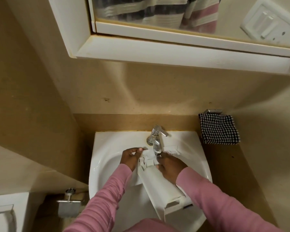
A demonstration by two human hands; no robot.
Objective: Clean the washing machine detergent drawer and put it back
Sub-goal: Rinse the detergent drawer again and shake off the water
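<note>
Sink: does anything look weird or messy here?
Nothing looks broken or spilled. The odd thing is the long white detergent drawer, too long for the sink: it lies slanted with its near end past the front rim. Both hands, left hand and right hand, hold it under the tap.

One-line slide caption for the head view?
Both hands hold the detergent drawer under the tap over the sink.

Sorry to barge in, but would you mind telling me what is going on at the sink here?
A person in pink sleeves holds a white detergent drawer over the white sink, under the chrome tap. The left hand grips its far left edge, and the right hand rests on its right side near the spout. Whether water is running is unclear. A checked cloth hangs on the wall to the right.
</note>
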